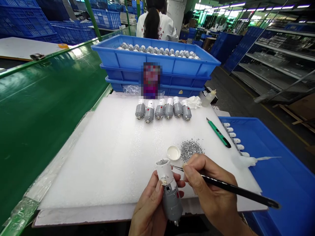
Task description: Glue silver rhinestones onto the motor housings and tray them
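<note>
A grey and white cylindrical model (172,201) is held in my left hand (154,203), its open white end tilted up. My right hand (214,193) pinches long black tweezers (241,190), whose thin tips reach the side of the white part; whether they hold anything is too small to tell. Just beyond the model sits a small round dish (173,153) with whitish contents. Beside it lies a pile of tiny silvery pieces (191,149). Several similar models (159,110) stand in a row farther back on the white foam sheet (105,157).
Stacked blue crates (159,65) with many models rise behind the sheet. A green cutter (218,132), a squeeze bottle (209,97) and a blue bin (275,164) with models are at the right. A green conveyor (49,95) runs along the left. A person (157,24) is beyond the crates.
</note>
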The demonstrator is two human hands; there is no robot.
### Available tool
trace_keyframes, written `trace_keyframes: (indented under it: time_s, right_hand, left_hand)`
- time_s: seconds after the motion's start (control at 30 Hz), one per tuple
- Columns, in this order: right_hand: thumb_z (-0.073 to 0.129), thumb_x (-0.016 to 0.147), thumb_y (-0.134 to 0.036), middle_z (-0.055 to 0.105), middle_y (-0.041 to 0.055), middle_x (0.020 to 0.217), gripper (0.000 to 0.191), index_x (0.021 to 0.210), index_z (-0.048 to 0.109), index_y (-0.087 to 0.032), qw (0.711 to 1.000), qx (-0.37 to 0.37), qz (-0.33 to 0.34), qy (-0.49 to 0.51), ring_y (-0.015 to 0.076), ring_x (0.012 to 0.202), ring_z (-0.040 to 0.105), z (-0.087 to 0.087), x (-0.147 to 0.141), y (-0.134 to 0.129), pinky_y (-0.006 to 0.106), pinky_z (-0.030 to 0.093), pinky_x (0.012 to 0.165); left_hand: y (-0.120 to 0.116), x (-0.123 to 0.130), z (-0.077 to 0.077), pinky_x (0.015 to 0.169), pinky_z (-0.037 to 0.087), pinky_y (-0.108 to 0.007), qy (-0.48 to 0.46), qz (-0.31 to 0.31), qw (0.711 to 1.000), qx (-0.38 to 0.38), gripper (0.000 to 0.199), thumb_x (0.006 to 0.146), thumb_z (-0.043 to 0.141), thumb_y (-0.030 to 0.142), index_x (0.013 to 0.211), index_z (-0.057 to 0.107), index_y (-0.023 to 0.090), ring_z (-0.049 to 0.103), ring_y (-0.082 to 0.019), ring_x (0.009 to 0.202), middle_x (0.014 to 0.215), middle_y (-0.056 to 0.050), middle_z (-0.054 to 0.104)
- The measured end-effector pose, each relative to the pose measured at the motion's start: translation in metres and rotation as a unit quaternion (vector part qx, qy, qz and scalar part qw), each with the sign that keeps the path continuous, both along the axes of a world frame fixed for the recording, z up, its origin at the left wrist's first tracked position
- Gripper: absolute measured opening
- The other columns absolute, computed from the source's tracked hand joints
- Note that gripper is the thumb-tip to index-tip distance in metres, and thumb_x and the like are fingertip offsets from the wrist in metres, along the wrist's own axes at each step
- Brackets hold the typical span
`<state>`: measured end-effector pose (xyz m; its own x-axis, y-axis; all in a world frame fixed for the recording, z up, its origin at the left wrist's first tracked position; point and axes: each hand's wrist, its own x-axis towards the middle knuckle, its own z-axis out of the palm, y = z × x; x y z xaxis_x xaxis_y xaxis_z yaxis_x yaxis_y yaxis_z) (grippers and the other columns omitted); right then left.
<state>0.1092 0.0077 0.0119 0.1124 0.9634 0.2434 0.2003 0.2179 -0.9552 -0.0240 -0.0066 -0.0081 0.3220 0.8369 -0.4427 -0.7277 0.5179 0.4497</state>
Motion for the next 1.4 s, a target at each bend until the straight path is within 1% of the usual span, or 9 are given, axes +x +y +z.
trace_keyframes:
  time_s: [0.1, 0.23, 0.47, 0.73, 1.03, 1.17, 1.27, 1.4]
  right_hand:
    - [0.057, 0.094, -0.022, 0.05, -0.0038, 0.06, 0.025, 0.07, 0.053, -0.02, 1.0, 0.004, -0.008, -0.014, 0.0095, 0.054, 0.047, -0.0025, 0.0001, -0.0004, 0.023, 0.039, 0.051]
    - [0.057, 0.094, -0.024, 0.052, -0.0024, 0.061, 0.025, 0.07, 0.053, -0.02, 1.0, -0.007, -0.005, -0.012, 0.0111, 0.057, 0.049, -0.0039, -0.001, -0.0007, 0.025, 0.039, 0.053]
    - [0.056, 0.094, -0.024, 0.05, -0.0029, 0.059, 0.025, 0.07, 0.052, -0.02, 1.0, -0.006, -0.004, -0.01, 0.0111, 0.054, 0.047, -0.0016, -0.0015, -0.0004, 0.025, 0.038, 0.051]
    - [0.057, 0.094, -0.022, 0.052, -0.0033, 0.057, 0.025, 0.069, 0.052, -0.02, 1.0, -0.007, 0.002, -0.001, 0.011, 0.053, 0.049, -0.0018, -0.0019, 0.0003, 0.025, 0.04, 0.052]
    - [0.057, 0.094, -0.024, 0.057, -0.0013, 0.062, 0.025, 0.07, 0.053, -0.02, 1.0, -0.029, 0.005, 0.005, 0.0119, 0.058, 0.053, -0.0017, -0.0025, -0.0017, 0.026, 0.04, 0.055]
    - [0.056, 0.095, -0.022, 0.054, -0.0024, 0.061, 0.024, 0.071, 0.053, -0.02, 1.0, -0.016, 0.007, 0.0, 0.0111, 0.058, 0.05, -0.0019, -0.0025, -0.0018, 0.025, 0.039, 0.054]
    - [0.055, 0.095, -0.021, 0.05, -0.0033, 0.061, 0.025, 0.07, 0.052, -0.02, 1.0, -0.006, 0.006, -0.001, 0.0103, 0.057, 0.047, -0.0031, -0.0028, -0.0016, 0.024, 0.037, 0.053]
    - [0.055, 0.095, -0.019, 0.05, -0.0037, 0.062, 0.024, 0.071, 0.052, -0.019, 1.0, 0.009, 0.01, 0.01, 0.0088, 0.056, 0.046, -0.0041, -0.0037, -0.0019, 0.023, 0.037, 0.052]
  left_hand:
    - [-0.0001, -0.0003, -0.0002, 0.09, 0.045, -0.036, -0.005, -0.003, 1.0, -0.007, 0.027, 0.095, 0.051, 0.028, 0.107, 0.073, 0.018, 0.061, -0.026, 0.102, 0.106, -0.01, 0.07]
    - [-0.0014, -0.0014, -0.0006, 0.09, 0.045, -0.035, 0.005, -0.007, 1.0, -0.003, 0.027, 0.094, 0.052, 0.028, 0.107, 0.073, 0.019, 0.06, -0.025, 0.104, 0.108, -0.01, 0.07]
    - [-0.0027, -0.0025, -0.0032, 0.093, 0.043, -0.037, 0.016, -0.013, 1.0, -0.011, 0.026, 0.093, 0.053, 0.03, 0.109, 0.072, 0.02, 0.058, -0.026, 0.107, 0.11, -0.01, 0.07]
    - [-0.0034, -0.0041, -0.0039, 0.091, 0.042, -0.035, 0.02, -0.017, 1.0, -0.003, 0.025, 0.094, 0.052, 0.029, 0.106, 0.073, 0.021, 0.058, -0.025, 0.105, 0.111, -0.009, 0.069]
    - [-0.0031, -0.002, -0.0034, 0.09, 0.041, -0.034, 0.021, -0.016, 1.0, 0.014, 0.022, 0.094, 0.052, 0.028, 0.104, 0.071, 0.023, 0.058, -0.024, 0.104, 0.108, -0.007, 0.069]
    - [-0.0047, -0.0023, -0.0024, 0.092, 0.039, -0.032, 0.05, -0.004, 0.998, 0.036, 0.018, 0.093, 0.054, 0.028, 0.102, 0.07, 0.026, 0.059, -0.023, 0.104, 0.105, -0.005, 0.068]
    - [-0.0056, -0.0026, -0.0014, 0.095, 0.037, -0.032, 0.086, 0.009, 0.995, 0.05, 0.015, 0.091, 0.058, 0.028, 0.103, 0.067, 0.027, 0.058, -0.023, 0.108, 0.105, -0.004, 0.067]
    - [-0.0053, -0.0027, 0.0006, 0.1, 0.037, -0.036, 0.122, 0.016, 0.992, 0.039, 0.014, 0.088, 0.064, 0.032, 0.101, 0.066, 0.028, 0.055, -0.026, 0.114, 0.11, -0.004, 0.067]
